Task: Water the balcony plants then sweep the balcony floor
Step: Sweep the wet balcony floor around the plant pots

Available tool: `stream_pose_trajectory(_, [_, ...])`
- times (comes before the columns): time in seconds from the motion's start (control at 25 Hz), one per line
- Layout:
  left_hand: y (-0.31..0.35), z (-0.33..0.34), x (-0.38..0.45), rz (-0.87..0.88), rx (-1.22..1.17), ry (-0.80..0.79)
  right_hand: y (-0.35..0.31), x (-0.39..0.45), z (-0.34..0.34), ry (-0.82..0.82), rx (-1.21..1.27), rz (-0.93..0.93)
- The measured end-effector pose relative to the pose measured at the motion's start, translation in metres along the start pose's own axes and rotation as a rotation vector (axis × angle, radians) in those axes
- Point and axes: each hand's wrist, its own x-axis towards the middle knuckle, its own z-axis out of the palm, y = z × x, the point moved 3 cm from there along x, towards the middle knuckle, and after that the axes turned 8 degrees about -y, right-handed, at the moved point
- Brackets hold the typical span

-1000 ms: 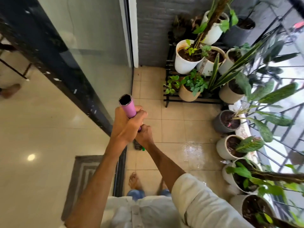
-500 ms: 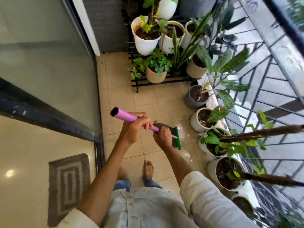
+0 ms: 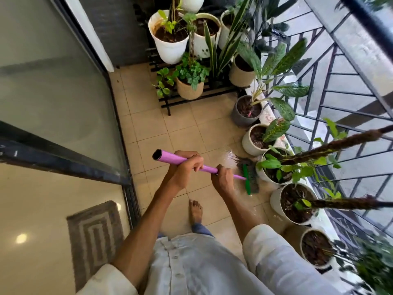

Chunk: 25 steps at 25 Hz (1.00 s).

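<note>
Both hands grasp the broom's pink handle [image 3: 170, 159]: the left hand [image 3: 184, 169] curls round it near the open upper end, and the right hand [image 3: 223, 179] clenches it just beside, toward four o'clock. From the right hand the shaft runs on toward four o'clock to the green broom head [image 3: 248, 179], whose bristles rest on the wet floor tiles [image 3: 187, 128] beside a white pot [image 3: 265, 175].
</note>
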Motion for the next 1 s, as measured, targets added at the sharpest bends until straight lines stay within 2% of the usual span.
stream_pose_trajectory(0.2, [0.031, -0.079, -0.047, 0.027, -0.003, 0.11, -0.092, -0.028, 0.064, 0.037, 0.108, -0.092])
stream_pose_trajectory(0.36, [0.04, -0.165, -0.116, 0.059, 0.05, 0.255, -0.184, -0.066, 0.136, -0.101, 0.055, -0.139])
stream_pose_trajectory(0.56, [0.062, -0.227, -0.185, 0.109, 0.107, 0.341, -0.279, -0.132, 0.19, -0.255, 0.107, -0.248])
stream_pose_trajectory(0.72, [0.073, -0.238, -0.214, 0.111, 0.193, 0.383, -0.311, -0.169, 0.207, -0.341, 0.256, -0.274])
stream_pose_trajectory(0.88, [0.093, -0.219, -0.224, 0.112, 0.327, 0.409, -0.315, -0.187, 0.201, -0.283, 0.305, -0.243])
stream_pose_trajectory(1.0, [0.106, -0.193, -0.219, 0.116, 0.335, 0.337, -0.292, -0.183, 0.178, -0.255, 0.32, -0.26])
